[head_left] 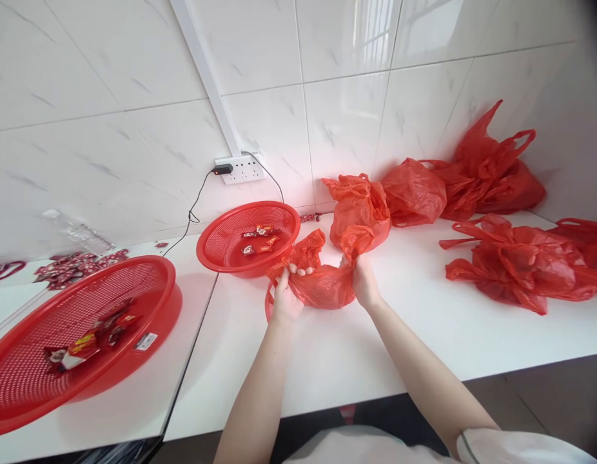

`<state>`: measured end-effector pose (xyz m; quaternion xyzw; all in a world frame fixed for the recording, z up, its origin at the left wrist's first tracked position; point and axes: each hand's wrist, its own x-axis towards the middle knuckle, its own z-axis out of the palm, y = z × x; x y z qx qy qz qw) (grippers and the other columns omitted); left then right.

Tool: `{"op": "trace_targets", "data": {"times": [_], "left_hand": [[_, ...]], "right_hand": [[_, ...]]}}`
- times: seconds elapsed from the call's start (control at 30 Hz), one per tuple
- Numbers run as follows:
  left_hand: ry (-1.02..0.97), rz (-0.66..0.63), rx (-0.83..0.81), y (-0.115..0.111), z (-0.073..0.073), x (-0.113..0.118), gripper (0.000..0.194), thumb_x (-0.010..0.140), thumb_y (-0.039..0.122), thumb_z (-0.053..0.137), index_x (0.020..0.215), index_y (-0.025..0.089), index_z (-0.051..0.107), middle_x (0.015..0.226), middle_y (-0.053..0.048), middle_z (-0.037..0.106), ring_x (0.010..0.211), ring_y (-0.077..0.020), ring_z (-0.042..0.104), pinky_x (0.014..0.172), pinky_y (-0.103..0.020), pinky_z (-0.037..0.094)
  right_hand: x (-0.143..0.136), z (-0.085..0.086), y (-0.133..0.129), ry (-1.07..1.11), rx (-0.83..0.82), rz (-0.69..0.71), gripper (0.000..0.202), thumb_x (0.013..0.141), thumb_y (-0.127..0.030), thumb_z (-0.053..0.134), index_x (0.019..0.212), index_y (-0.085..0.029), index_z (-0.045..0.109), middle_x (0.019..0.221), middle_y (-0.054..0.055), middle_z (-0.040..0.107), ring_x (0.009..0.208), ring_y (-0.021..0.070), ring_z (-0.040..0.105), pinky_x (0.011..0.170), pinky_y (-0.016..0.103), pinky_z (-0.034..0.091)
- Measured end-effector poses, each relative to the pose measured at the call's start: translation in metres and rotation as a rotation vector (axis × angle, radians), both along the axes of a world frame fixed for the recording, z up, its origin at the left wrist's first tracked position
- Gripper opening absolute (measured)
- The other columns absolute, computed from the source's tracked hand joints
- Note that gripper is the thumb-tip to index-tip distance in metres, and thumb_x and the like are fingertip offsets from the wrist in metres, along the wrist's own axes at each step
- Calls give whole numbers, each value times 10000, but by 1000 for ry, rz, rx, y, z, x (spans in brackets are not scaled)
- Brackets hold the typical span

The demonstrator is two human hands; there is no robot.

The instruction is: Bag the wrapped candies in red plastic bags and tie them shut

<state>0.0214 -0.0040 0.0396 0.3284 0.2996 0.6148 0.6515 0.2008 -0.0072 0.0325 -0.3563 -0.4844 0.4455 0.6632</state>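
A red plastic bag (325, 288) is stretched between my two hands just above the white table. My left hand (287, 293) is closed around its left side, with the fingertips showing over the bag's edge. On the other side my right hand (363, 283) grips the gathered plastic near the top. What the bag holds, if anything, is hidden. Right behind my left hand stands a red perforated basket (214, 254) with several small wrapped sweets (262, 241) in it. Another red bag (359, 209), filled and bunched at the top, sits just beyond my right hand.
A larger red basket (166, 277) with a few wrapped packets (83, 348) stands at left. Behind it lie a clear plastic bottle (86, 235) and patterned wrappers (69, 267). More red bags (525, 264) line the right side and wall. A cable runs from the power strip (243, 169).
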Motion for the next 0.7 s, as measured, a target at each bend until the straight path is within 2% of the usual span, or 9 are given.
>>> {"op": "trace_targets", "data": {"times": [0.07,0.13,0.2,0.27,0.4,0.47,0.53,0.6,0.7], "left_hand": [[-98,11,-62,1,-5,1,257,829,423,624,723,209,530,686,16,612,848,-173,665,954,-406,479],[-141,31,-83,2,-5,2,252,816,416,642,739,204,529,701,18,615,824,-158,659,934,-380,484],[-146,41,-69,3,-5,2,260,801,423,654,746,203,528,689,21,604,812,-154,652,892,-358,493],[-116,31,-37,2,-5,2,269,802,434,649,739,205,523,619,34,551,745,-143,633,832,-333,501],[58,20,11,2,-10,2,333,849,483,563,672,216,472,485,59,377,540,-116,512,700,-302,489],[176,63,16,2,-13,3,369,858,536,516,666,225,460,484,50,376,530,-126,499,675,-310,482],[271,111,18,3,-14,4,394,855,590,483,690,232,487,520,31,447,579,-143,537,687,-321,482],[294,124,20,3,-12,4,407,849,614,477,711,232,511,562,15,510,641,-159,578,707,-329,490],[126,86,11,0,-4,-1,367,829,558,563,692,227,481,529,36,472,691,-162,617,767,-333,514]], "right_hand": [[6,-4,-5,-272,128,125,649,713,-670,652,1178,-235,525,1156,93,599,1027,245,583,875,380,478],[10,-8,-7,-528,202,224,742,618,-549,791,1236,-229,536,1237,113,587,1113,281,556,931,406,454],[11,-13,-6,-701,211,223,435,718,-435,737,1082,-219,637,1074,98,662,981,266,600,874,403,471],[9,-19,-2,-780,208,178,151,840,-331,590,895,-214,667,927,77,682,838,231,610,797,379,481],[5,-29,2,-870,263,111,197,885,-260,481,763,-206,626,799,60,657,726,199,583,742,350,468],[4,-31,1,-924,313,101,179,861,-343,551,770,-206,621,764,59,642,725,211,584,780,379,462],[3,-28,-2,-933,364,122,294,760,-474,687,873,-207,639,824,70,655,799,243,610,899,450,434],[0,-21,-8,-849,373,174,486,669,-538,763,1009,-212,644,938,88,673,911,276,624,1009,504,372],[-7,-4,-19,-513,200,265,422,777,-487,694,1106,-228,644,1088,91,679,1025,277,626,990,469,428]]}}
